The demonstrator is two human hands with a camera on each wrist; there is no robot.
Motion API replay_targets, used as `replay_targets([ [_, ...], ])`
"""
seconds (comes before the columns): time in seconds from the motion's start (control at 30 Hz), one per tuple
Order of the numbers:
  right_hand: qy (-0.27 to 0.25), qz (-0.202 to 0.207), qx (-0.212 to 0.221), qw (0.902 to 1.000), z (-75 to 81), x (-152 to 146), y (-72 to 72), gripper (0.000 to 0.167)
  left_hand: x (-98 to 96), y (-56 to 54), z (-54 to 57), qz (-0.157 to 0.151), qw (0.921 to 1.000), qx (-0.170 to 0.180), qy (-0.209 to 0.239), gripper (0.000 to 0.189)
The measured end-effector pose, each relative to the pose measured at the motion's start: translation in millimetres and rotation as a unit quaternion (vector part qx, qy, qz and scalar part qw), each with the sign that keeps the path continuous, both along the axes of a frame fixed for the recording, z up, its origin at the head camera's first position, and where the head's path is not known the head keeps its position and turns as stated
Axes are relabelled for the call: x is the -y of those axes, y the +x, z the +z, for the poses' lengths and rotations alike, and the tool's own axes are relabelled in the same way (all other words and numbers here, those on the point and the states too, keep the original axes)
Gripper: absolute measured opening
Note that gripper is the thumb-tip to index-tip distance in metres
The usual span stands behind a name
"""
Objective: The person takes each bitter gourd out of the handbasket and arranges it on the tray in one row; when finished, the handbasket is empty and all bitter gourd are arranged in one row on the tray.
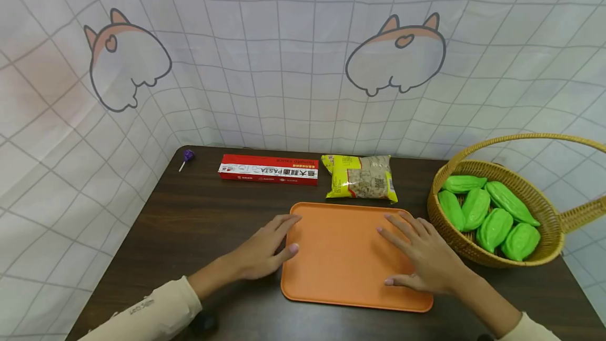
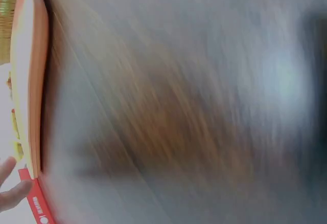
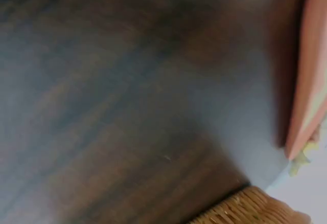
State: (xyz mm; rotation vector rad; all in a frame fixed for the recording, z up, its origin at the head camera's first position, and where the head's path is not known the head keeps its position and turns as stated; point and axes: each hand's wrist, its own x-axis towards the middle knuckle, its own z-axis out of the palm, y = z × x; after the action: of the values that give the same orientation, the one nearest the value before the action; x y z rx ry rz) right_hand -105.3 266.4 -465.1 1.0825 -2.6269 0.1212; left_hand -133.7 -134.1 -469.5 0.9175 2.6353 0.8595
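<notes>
- A pale sleeve [image 1: 156, 307] sits nearest the camera, leading to the left hand [image 1: 262, 249], which is spread wide and grips nothing; its thumb and fingertips reach over the near-left border of the orange tray [image 1: 341, 257].
- The right hand [image 1: 423, 257] is likewise spread, fingers and thumb over the tray's right part; I cannot tell whether it presses or hovers.
- The tray appears to lie flat on the dark table [image 1: 189, 225], between both hands, probably there because each side is within easy reach.
- The red pasta box [image 1: 270, 170] and yellow bag [image 1: 360, 178] lie behind the tray, seemingly set back so its surface has room.
- The wicker basket [image 1: 549, 220] stands to the right, its rim keeping the green vegetables [image 1: 475, 207] together.
- A purple lollipop [image 1: 188, 155] lies at the far-left corner, well apart from the hands.
</notes>
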Motion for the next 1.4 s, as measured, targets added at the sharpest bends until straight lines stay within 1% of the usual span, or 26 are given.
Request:
replay_targets([
  [0.07,-0.018,-0.011,0.012,0.9997,7.1,-2.3,-2.2,0.094,-1.2,-1.2,-0.9,0.044,0.9968,0.048,0.045,0.065],
  [0.13,-0.038,-0.025,0.030,0.9985,15.2,-4.7,-4.2,0.090,-2.3,-3.2,-2.7,0.090,0.9884,0.089,0.084,0.062],
  [0.17,-0.047,-0.033,0.042,0.9975,19.7,-6.0,-5.3,0.088,-3.0,-4.2,-3.2,0.114,0.9828,0.107,0.098,0.062],
  [0.23,-0.060,-0.055,0.064,0.9946,29.2,-8.9,-7.3,0.084,-4.1,-5.8,-4.4,0.161,0.9708,0.138,0.112,0.059],
  [0.3,-0.075,-0.078,0.087,0.9904,39.6,-12.3,-9.0,0.079,-4.7,-6.7,-5.6,0.199,0.9564,0.172,0.127,0.057],
  [0.37,-0.088,-0.100,0.107,0.9853,50.7,-16.3,-10.9,0.076,-5.0,-7.1,-6.7,0.224,0.9411,0.206,0.148,0.054],
  [0.47,-0.109,-0.135,0.139,0.9750,68.4,-23.5,-13.8,0.073,-4.4,-7.1,-9.7,0.239,0.9203,0.250,0.183,0.052],
  [0.5,-0.116,-0.144,0.153,0.9708,74.3,-26.5,-15.3,0.072,-4.0,-6.9,-10.5,0.240,0.9157,0.259,0.191,0.052],
  [0.53,-0.123,-0.151,0.171,0.9658,80.1,-30.0,-17.0,0.071,-3.6,-6.6,-11.2,0.240,0.9129,0.266,0.196,0.051],
  [0.63,-0.143,-0.164,0.213,0.9526,95.1,-42.3,-24.1,0.067,-2.5,-5.5,-12.8,0.237,0.9080,0.279,0.204,0.051],
  [0.7,-0.147,-0.164,0.227,0.9487,101.6,-52.7,-30.6,0.064,-2.3,-4.2,-13.2,0.231,0.9080,0.284,0.204,0.051],
  [0.8,-0.150,-0.175,0.238,0.9434,106.9,-68.2,-39.2,0.061,-3.9,-2.0,-14.5,0.227,0.9090,0.287,0.199,0.051],
  [0.87,-0.153,-0.190,0.249,0.9371,108.5,-77.5,-44.7,0.058,-5.3,0.0,-14.9,0.226,0.9098,0.288,0.195,0.052],
  [0.93,-0.159,-0.206,0.265,0.9284,108.7,-85.5,-50.5,0.056,-6.8,1.6,-15.0,0.229,0.9090,0.287,0.196,0.054],
  [1.0,-0.166,-0.216,0.286,0.9188,108.2,-92.5,-57.0,0.055,-7.5,3.1,-15.1,0.230,0.9072,0.287,0.204,0.057],
  [1.03,-0.167,-0.221,0.292,0.9154,107.8,-95.8,-60.1,0.055,-7.7,3.5,-15.6,0.232,0.9052,0.288,0.209,0.058],
  [1.07,-0.168,-0.230,0.301,0.9100,107.2,-99.0,-63.2,0.056,-7.7,3.6,-16.4,0.233,0.9031,0.290,0.215,0.060],
  [1.13,-0.166,-0.239,0.319,0.9018,106.9,-105.8,-69.3,0.058,-8.3,3.7,-18.2,0.234,0.9000,0.293,0.222,0.063],
  [1.23,-0.156,-0.249,0.348,0.8900,108.2,-115.6,-77.7,0.062,-9.4,3.5,-21.2,0.235,0.8977,0.294,0.229,0.065],
  [1.33,-0.153,-0.257,0.383,0.8739,108.6,-124.8,-86.1,0.068,-10.4,3.7,-22.6,0.233,0.9005,0.288,0.229,0.065],
  [1.4,-0.145,-0.262,0.403,0.8645,107.8,-130.0,-91.7,0.071,-11.0,3.9,-23.0,0.232,0.9038,0.281,0.225,0.065],
])
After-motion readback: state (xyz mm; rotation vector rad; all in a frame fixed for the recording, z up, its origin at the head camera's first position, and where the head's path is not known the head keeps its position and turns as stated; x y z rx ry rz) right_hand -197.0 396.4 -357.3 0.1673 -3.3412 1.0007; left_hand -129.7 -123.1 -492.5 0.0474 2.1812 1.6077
